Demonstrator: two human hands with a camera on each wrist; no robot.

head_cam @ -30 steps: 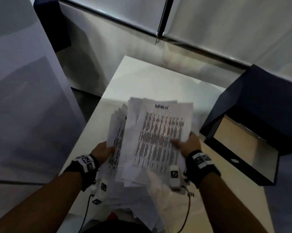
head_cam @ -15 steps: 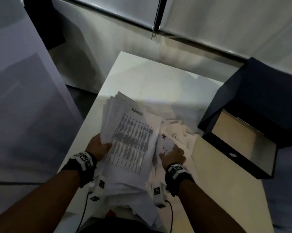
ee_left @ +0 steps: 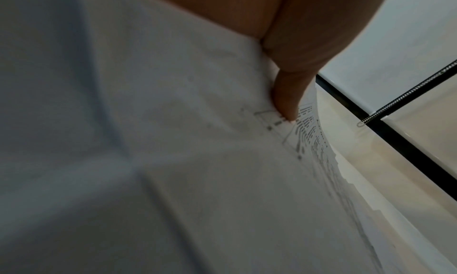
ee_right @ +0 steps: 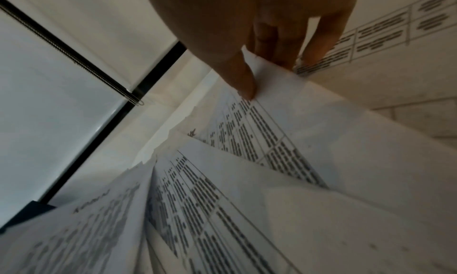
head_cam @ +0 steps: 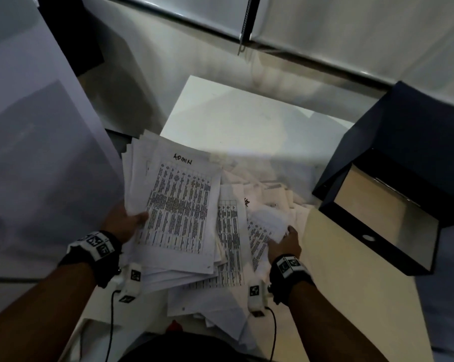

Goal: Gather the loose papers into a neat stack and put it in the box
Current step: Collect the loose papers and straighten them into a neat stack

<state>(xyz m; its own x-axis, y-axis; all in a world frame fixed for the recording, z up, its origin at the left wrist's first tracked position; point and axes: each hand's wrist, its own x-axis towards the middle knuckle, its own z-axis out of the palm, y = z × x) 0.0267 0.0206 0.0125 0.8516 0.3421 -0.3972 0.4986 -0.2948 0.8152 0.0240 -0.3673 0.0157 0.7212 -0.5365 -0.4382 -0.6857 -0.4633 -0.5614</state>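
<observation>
The white table point(head_cam: 246, 121) is carrying everything, and the dark blue box point(head_cam: 393, 184) is sitting open at its 3 o'clock edge with the tan inside bare and the lid standing up behind it. Against the picture half a second ago, the box and table are lying where they were, while the right hand has slid out from the middle of the heap toward the box side.

The bundle of papers point(head_cam: 178, 205) is being lifted at 10 o'clock, fanned and uneven at its far edges, tilted up off the table. Its top sheet is showing a dense printed table, too small to read, under the handwritten word "ADMIN"; a second ago this bundle was being held between both hands, and now only the left is carrying it.

The loose papers point(head_cam: 270, 194) are lying spread on the table from the centre toward the box, just short of touching its near corner as far as the head view shows, with more sheets trailing to 6 o'clock.

The left hand point(head_cam: 124, 223) is gripping the bundle's near left edge, thumb point(ee_left: 287, 100) pressing on top, fingers hidden beneath.

The right hand point(head_cam: 285, 244) is pinching the corner of one loose sheet point(ee_right: 277, 79) between thumb and fingers, at 4 o'clock of the bundle.
</observation>
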